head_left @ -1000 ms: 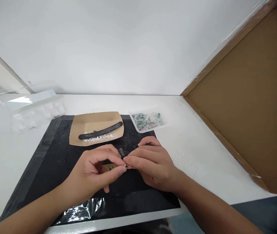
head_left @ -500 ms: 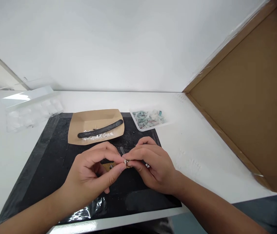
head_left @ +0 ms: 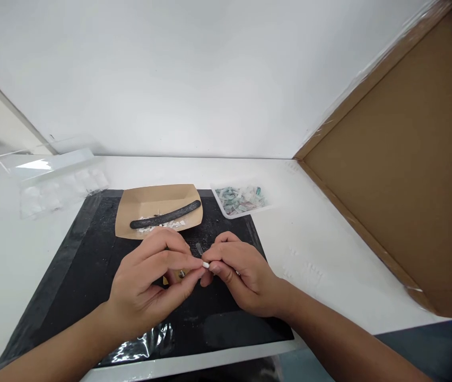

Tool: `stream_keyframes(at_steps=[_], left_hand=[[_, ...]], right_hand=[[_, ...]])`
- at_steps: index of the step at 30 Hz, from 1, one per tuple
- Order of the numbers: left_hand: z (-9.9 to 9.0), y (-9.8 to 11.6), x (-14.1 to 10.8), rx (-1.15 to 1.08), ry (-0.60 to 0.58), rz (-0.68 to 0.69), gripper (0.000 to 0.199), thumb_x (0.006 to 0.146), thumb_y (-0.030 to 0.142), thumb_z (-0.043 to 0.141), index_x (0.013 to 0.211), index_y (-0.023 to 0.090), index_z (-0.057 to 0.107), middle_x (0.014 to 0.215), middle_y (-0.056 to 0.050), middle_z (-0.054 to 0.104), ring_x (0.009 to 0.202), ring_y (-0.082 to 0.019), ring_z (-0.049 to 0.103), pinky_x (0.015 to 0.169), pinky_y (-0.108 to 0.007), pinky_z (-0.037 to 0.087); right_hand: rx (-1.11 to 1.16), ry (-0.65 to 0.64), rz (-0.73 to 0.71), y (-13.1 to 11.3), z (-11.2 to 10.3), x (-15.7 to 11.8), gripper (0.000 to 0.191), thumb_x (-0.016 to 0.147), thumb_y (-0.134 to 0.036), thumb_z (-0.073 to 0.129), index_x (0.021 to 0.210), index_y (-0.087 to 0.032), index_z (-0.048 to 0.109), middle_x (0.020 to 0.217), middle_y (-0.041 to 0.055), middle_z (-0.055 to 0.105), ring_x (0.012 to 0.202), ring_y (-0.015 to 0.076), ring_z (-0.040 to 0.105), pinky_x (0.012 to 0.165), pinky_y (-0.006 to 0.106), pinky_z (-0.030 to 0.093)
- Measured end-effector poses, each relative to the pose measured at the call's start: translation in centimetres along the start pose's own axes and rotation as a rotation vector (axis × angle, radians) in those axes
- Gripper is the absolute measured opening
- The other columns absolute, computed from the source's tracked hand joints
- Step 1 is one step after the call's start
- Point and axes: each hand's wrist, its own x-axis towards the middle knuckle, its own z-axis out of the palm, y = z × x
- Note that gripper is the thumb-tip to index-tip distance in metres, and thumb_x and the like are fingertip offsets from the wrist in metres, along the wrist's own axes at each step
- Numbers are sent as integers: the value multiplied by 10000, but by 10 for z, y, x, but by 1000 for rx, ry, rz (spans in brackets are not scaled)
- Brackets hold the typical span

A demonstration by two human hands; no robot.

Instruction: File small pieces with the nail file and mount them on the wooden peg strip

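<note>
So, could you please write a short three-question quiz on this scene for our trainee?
1. Fill in the missing word: the left hand pinches a small ____ piece.
2. True or false: neither the left hand nor the right hand holds the black strip.
3. On which side of the brown tray does the tub stand, as the wearer sees it? A) left B) right
Key: 1. white; 2. true; 3. B
</note>
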Motion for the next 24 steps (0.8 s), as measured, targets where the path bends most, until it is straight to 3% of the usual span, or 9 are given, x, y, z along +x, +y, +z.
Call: stream_keyframes(at_steps=[4,14,19,24], left_hand=[[0,2,3,57,1,69,217,870,35,738,1000,207,717,878,-39,663,832,-186,666,762,-374,578],[0,3,-1,96,-53,114,315,864,-22,698,1101,185,697,927,-60,678,854,-186,649,737,-344,566],[-1,0,-5,81,-86,59,300,885,-27,666,1114,166,689,988,-84,655,845,-162,631,653,-273,553],[-1,-2,-10,3,-147,-86,246,919,29,642,1100,189,683,1026,-79,619,799,-134,653,545,-204,542]], right_hand=[[27,-40,23,-2,0,0,263,1109,-226,367,976,-202,592,781,-19,715,703,121,625,872,343,413],[21,-93,68,-4,-3,3,323,1088,-256,368,792,-207,488,714,-40,583,655,109,529,817,323,401],[88,-103,164,-8,-5,4,307,1094,-261,404,822,-198,532,668,-52,580,632,100,541,798,292,429],[142,-106,242,-11,-6,4,335,1107,-320,409,846,-192,575,620,-52,574,595,101,553,737,260,464]])
